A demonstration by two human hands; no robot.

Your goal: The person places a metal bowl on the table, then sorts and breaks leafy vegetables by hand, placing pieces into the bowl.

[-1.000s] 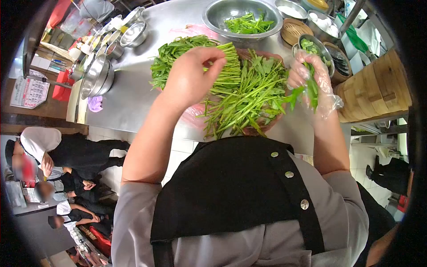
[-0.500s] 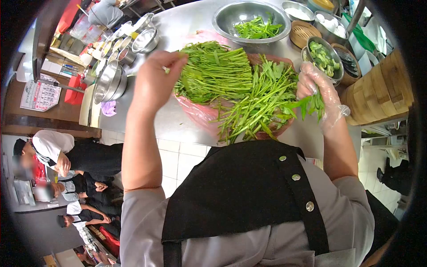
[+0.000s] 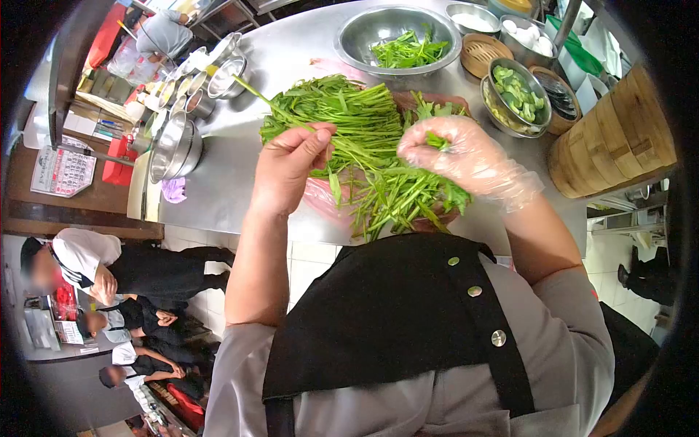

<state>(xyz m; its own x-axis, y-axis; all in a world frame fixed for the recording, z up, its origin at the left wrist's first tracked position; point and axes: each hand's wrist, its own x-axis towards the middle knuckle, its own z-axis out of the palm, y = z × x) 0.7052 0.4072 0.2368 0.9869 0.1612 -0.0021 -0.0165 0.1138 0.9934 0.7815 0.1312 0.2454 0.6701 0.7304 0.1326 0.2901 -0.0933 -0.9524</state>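
Note:
My bare left hand (image 3: pixel 290 166) pinches a long green stem (image 3: pixel 271 105), which points up and to the left. In a clear plastic glove, my right hand (image 3: pixel 470 149) is closed around some leafy greens (image 3: pixel 437 140), with leaves showing between the fingers. Both hands are over the near part of a heap of leafy greens that look like water spinach (image 3: pixel 357 109), lying on pink plastic (image 3: pixel 324 200). Loose stems (image 3: pixel 400 197) are spread at the heap's near side. Behind it, a large steel bowl (image 3: pixel 346 58) holds cut greens (image 3: pixel 411 51).
A bowl of cut green vegetables (image 3: pixel 518 91), a bamboo lid (image 3: pixel 484 54) and a bowl of eggs (image 3: pixel 530 36) stand at the right. Stacked bamboo steamers (image 3: pixel 611 138) rise beside them. Steel bowls (image 3: pixel 175 149) line the left edge. Several people stand at the left.
My right hand has moved left, from beside the heap to over it, still with greens. My left hand has come down and nearer, and a long stem now shows in its fingers.

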